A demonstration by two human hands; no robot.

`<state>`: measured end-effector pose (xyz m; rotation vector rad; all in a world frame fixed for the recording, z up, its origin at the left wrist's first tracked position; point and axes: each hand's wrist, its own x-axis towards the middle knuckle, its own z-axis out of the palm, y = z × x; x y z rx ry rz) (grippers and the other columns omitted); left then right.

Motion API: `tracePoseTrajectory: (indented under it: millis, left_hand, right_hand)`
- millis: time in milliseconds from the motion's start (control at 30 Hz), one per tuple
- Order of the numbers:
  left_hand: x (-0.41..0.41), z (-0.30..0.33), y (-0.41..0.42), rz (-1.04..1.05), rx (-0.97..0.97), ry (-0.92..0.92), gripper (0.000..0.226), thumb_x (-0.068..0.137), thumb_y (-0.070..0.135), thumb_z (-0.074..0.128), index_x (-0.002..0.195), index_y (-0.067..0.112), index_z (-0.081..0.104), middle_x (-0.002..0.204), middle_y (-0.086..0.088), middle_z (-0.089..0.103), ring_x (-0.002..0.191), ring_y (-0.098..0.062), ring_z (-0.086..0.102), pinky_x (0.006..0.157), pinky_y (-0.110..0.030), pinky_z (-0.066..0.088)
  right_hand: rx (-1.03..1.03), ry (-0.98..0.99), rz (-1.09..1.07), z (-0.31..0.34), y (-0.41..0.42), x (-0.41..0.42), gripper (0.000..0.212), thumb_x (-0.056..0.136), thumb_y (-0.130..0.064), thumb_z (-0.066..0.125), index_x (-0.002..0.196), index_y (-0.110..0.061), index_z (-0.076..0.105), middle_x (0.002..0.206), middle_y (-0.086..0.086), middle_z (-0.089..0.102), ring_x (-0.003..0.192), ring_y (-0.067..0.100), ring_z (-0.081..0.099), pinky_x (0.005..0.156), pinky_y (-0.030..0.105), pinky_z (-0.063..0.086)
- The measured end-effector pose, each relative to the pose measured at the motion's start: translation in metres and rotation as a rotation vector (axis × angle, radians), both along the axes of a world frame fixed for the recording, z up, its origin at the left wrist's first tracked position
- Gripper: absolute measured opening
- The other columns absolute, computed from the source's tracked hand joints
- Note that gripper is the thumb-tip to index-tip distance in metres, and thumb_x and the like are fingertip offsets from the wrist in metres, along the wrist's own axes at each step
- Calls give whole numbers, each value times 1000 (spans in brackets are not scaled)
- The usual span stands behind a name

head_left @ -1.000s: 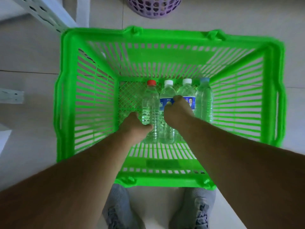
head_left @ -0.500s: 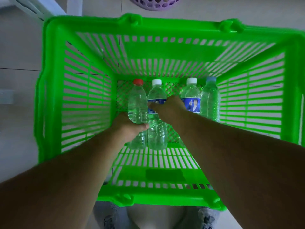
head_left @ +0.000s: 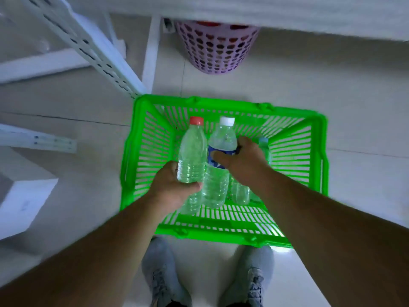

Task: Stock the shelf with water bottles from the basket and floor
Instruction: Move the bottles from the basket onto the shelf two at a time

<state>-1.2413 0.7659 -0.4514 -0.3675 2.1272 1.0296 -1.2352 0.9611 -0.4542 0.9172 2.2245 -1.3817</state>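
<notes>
Green basket (head_left: pixel 130 165) is nearly empty: left hand (head_left: pixel 171 185) fingers wrap the red-cap bottle (head_left: pixel 190 160), right hand (head_left: pixel 241 161) fingers wrap the white-cap bottle (head_left: pixel 218 171). Two wait; none shelved.

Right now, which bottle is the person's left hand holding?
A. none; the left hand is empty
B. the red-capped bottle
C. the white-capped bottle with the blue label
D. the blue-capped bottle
B. The left hand is wrapped around the lower body of the red-capped bottle, while the right hand grips the white-capped bottle with the blue label over the green basket.
</notes>
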Motion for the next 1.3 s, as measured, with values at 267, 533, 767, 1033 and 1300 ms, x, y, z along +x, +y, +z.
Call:
tracePoseTrajectory:
  millis: [267, 533, 767, 1033, 1300]
  left_hand:
    - [17, 222, 2, 81, 201, 117, 57, 58, 15, 87, 110, 19, 64, 98, -1, 75, 92, -20, 72, 86, -44, 57]
    - [45, 476, -21, 36, 296, 353, 53, 64, 11, 88, 108, 30, 63, 93, 16, 74, 83, 5, 66, 69, -5, 47]
    - [89, 631, -46, -97, 385, 500, 51, 60, 24, 83, 102, 43, 61, 96, 20, 73, 92, -1, 68, 79, -17, 52]
    - [128, 727, -52, -177, 479, 615, 57, 61, 27, 85, 103, 53, 58, 99, 23, 72, 89, 6, 67, 73, -11, 51]
    - [139, 774, -28, -147, 482, 705, 59, 49, 40, 83, 104, 45, 60, 95, 24, 72, 89, 6, 67, 82, -26, 56]
  right_hand:
    - [-114, 237, -29, 252, 17, 15, 40, 63, -44, 82, 97, -23, 74, 84, -6, 77, 74, 11, 71, 67, 33, 56]
    - [-92, 450, 12, 530, -3, 64, 29, 74, -40, 81, 101, -35, 74, 92, -14, 76, 88, 11, 72, 80, 33, 58]
    - [43, 645, -27, 705, -30, 122, 29, 77, -32, 83, 103, -37, 71, 90, -19, 75, 80, 5, 67, 69, 13, 50]
    - [157, 766, -72, 811, -41, 181, 27, 75, -39, 83, 100, -34, 73, 88, -19, 75, 81, -2, 69, 71, 24, 51]
    - [213, 825, -65, 859, -24, 202, 26, 76, -40, 81, 99, -32, 71, 84, -17, 74, 76, -1, 67, 67, 20, 48]
